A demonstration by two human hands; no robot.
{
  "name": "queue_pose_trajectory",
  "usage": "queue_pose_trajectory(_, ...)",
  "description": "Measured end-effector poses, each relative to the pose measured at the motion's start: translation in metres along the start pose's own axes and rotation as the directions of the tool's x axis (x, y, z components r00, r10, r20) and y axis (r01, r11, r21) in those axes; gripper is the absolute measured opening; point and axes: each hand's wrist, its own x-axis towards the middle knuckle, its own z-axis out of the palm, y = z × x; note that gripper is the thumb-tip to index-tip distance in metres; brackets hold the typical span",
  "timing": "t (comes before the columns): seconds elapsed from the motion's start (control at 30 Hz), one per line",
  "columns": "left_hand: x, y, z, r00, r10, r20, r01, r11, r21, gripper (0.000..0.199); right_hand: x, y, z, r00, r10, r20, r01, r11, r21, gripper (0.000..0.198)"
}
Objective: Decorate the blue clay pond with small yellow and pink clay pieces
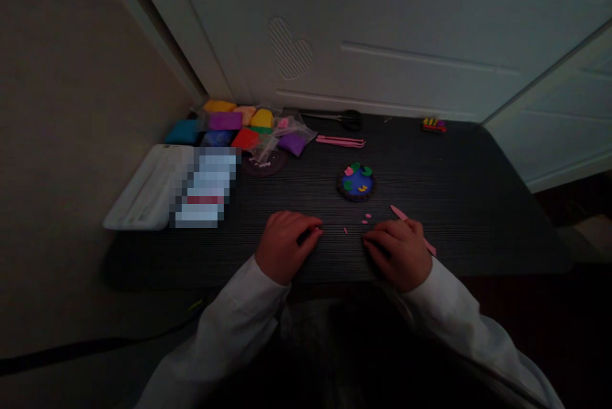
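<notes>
I have a single view, from the camera worn on the head. It looks forward and steeply down across the dark table [478,205] toward the white door [382,27] behind it. It sits close above the near table edge, with both sleeves entering from the bottom. The picture is dim.

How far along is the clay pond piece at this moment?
Done: the blue pond disc already carries green and pink bits. In hand: the right hand holds a pink tool; the left hand rests beside it. Left: small pink pieces lie loose on the table.
</notes>
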Motion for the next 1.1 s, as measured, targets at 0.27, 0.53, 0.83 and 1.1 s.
queue_pose_trajectory(0.27,0.0,-0.001,0.001,1.0,-0.002,0.001,0.002,1.0,0.0,0.019,-0.004,-0.002,0.009,0.994,-0.005,-0.111,0.006,1.0,0.013,0.01)
queue_pose_trajectory(0.53,0.0,-0.001,-0.001,1.0,-0.003,0.002,0.003,1.0,0.005,0.019,-0.009,-0.001,-0.001,0.964,0.159,-0.213,-0.056,0.905,0.421,0.012)
queue_pose_trajectory(0.83,0.0,-0.001,0.0,1.0,-0.005,0.005,0.005,1.0,-0.002,0.019,-0.007,0.003,0.009,0.907,0.287,-0.308,-0.038,0.784,0.62,0.02)
queue_pose_trajectory(1.1,0.0,0.0,-0.001,1.0,-0.005,0.01,0.006,1.0,-0.008,0.019,-0.004,0.002,0.003,0.926,0.239,-0.292,-0.029,0.816,0.577,0.016)
